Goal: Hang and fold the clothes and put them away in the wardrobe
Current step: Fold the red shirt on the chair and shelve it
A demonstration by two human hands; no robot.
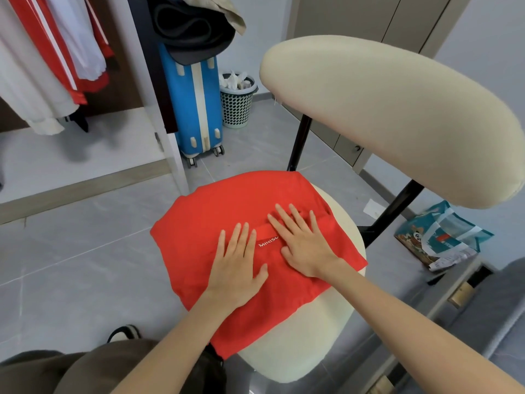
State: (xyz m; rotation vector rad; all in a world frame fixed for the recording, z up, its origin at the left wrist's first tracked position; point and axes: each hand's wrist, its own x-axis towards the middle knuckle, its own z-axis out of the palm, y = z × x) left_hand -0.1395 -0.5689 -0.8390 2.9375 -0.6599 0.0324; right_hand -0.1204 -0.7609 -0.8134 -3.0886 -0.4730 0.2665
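Both hands, the left hand (237, 270) and right hand (304, 243), press flat with straight fingers on the red garment (227, 206) spread on the chair seat (335, 322), its long axis running from the person toward the far left, the open wardrobe (93, 163) beyond.

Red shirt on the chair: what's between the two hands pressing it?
In the head view, a red strip with white letters on the red shirt lies between the left hand and right hand.

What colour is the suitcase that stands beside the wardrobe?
The suitcase is blue with cream-white trim, seen in the head view.
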